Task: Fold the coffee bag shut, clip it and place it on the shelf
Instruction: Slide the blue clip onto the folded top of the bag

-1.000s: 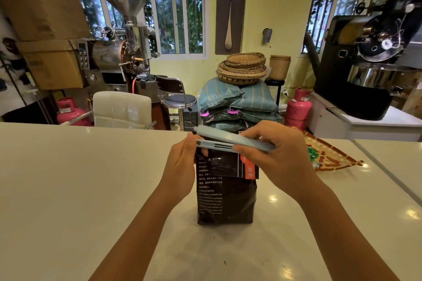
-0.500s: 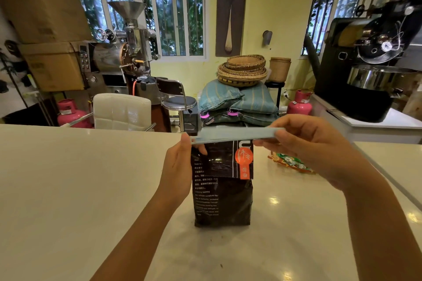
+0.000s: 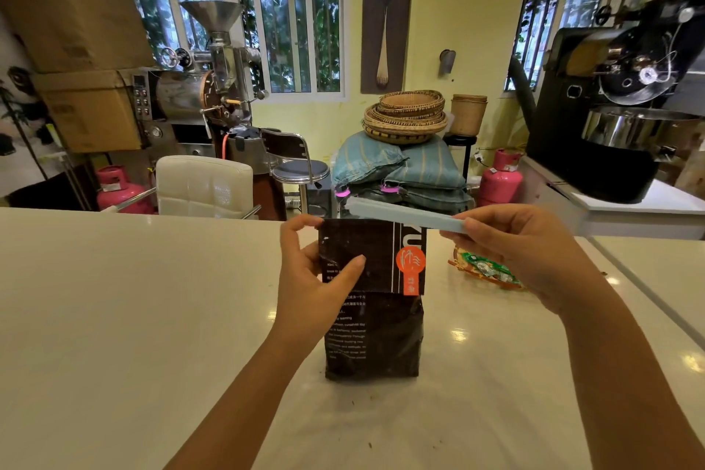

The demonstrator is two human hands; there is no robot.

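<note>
Single head-mounted wide-angle view, facing forward and slightly downward across the counter (image 3: 114, 317); both forearms enter from the bottom edge, close to the lens.

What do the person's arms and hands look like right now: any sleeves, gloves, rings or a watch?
Both forearms are bare up to the frame edge, no sleeves showing. The left hand and right hand wear no gloves; no rings, watch or wristband can be seen. Fingernails look short and unpainted.
</note>
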